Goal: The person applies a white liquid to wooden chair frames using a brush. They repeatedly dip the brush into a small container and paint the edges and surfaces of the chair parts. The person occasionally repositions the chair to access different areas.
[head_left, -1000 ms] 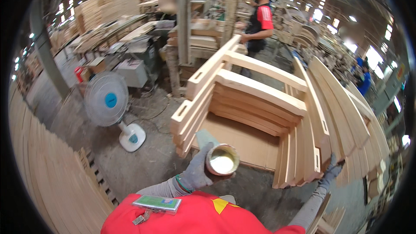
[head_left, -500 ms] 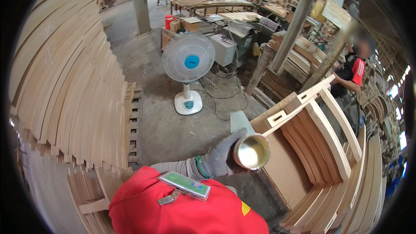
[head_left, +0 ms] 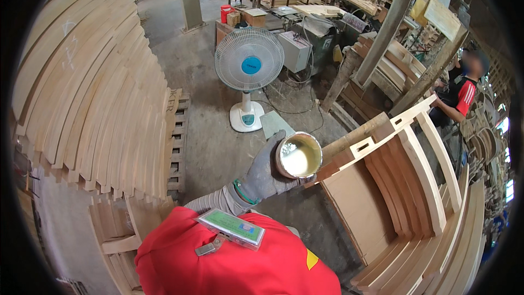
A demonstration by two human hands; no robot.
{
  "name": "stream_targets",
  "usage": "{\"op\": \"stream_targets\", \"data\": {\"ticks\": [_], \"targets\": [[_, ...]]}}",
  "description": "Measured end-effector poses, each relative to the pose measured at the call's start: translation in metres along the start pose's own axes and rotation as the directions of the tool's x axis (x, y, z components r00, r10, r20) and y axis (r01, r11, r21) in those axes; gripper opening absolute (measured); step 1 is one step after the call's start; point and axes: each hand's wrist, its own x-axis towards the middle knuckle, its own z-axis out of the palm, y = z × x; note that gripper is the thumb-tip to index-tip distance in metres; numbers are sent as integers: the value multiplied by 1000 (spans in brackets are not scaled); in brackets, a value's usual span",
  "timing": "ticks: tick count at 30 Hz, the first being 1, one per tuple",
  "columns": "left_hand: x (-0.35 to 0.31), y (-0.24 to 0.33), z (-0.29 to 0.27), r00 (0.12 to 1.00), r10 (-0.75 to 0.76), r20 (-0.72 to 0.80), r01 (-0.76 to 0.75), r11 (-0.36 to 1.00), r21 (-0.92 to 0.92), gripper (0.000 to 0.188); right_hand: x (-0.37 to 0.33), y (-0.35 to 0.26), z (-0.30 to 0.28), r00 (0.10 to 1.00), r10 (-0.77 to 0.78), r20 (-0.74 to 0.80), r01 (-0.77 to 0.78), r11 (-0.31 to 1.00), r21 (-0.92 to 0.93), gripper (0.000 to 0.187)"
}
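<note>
The left hand's [head_left: 263, 173] grip circles the cup [head_left: 299, 155], left of the frame stack [head_left: 426, 175]. The right hand, beside that stack a second ago, is gone: only the cup's handling shows; that other grip I can't tell.

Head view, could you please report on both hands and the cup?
Left gloved hand: grip around open cup of pale liquid. Right hand: out of view. Stacked wooden frames near cup, to its right.

We see a white fan [head_left: 233, 68] with a blue hub [head_left: 251, 65] near a pale grey box [head_left: 295, 51]. Farther back, we spot a red container [head_left: 226, 14] and a pillar [head_left: 189, 0].
</note>
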Motion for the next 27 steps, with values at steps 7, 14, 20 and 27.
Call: {"op": "stream_targets", "data": {"ticks": [7,14,20,27], "targets": [[12,-5,-4,996,-83,25,86,981,-175,44,-1,3,-3,1000,8,-3,-9,1000,-20,58],[11,-5,0,995,-101,-5,98,981,-168,44,1,10,-9,1000,4,-4,-4,999,-45,61],[4,-15,11,930,265,254,-365,610,704,61,4,26,-25,1000,12,-13,-13,997,-78,64],[2,-9,-2,998,-60,-8,60,997,51,43,30,61,-64,996,75,-44,-80,985,-150,68]]}}
